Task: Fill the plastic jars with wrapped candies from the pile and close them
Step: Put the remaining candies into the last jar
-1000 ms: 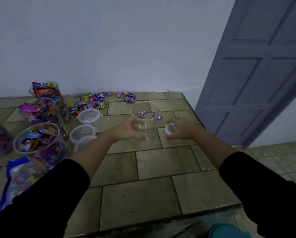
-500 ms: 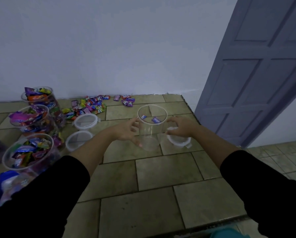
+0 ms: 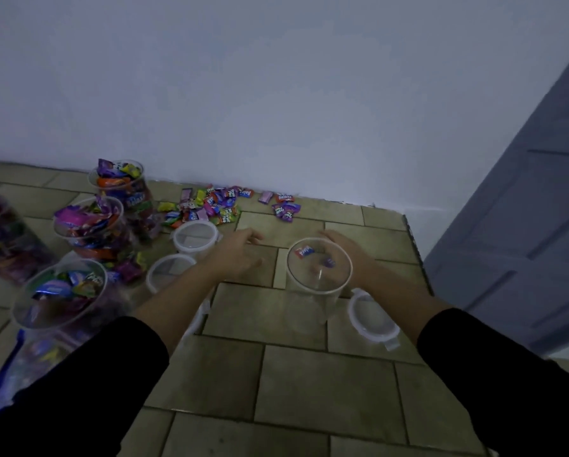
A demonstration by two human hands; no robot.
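A: State of the hands?

B: The left hand (image 3: 240,255) is held open, fingers spread, nothing gripped. The right hand (image 3: 346,249) is stretched flat behind the clear jar (image 3: 319,291); contact cannot be determined.

A: Containers and contents?

B: The clear jar is set on the surface (image 3: 309,390) between the hands. Two wrapped candies (image 3: 304,251) are seen through it; inside or behind cannot be told. One lid (image 3: 372,318) lies just beside it, by the right forearm. Left of the left hand, loose lids (image 3: 195,237) and filled jars (image 3: 92,225) heaped with candies are noted. The candy pile (image 3: 210,202) is recorded beyond the left hand.
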